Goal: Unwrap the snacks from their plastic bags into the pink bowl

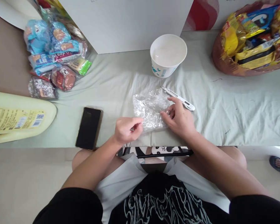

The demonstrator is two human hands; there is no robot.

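Observation:
A crumpled clear plastic bag (150, 109) lies on the pale green cloth (224, 105) in front of me. My left hand (127, 129) pinches the bag's near left edge between thumb and fingers. My right hand (179, 118) rests on the bag's right side, fingers spread and pressing it down. A white utility knife (178, 98) lies just beyond my right hand, touching the bag's far right corner. A white paper bowl (168, 55) stands behind the bag.
A black phone (89, 127) lies left of my left hand. A pile of wrapped snacks (54, 59) sits at far left, a bag of yellow snack packs (254, 37) at far right. A yellow bottle (16, 116) lies at the left edge. A white box (126, 21) stands behind.

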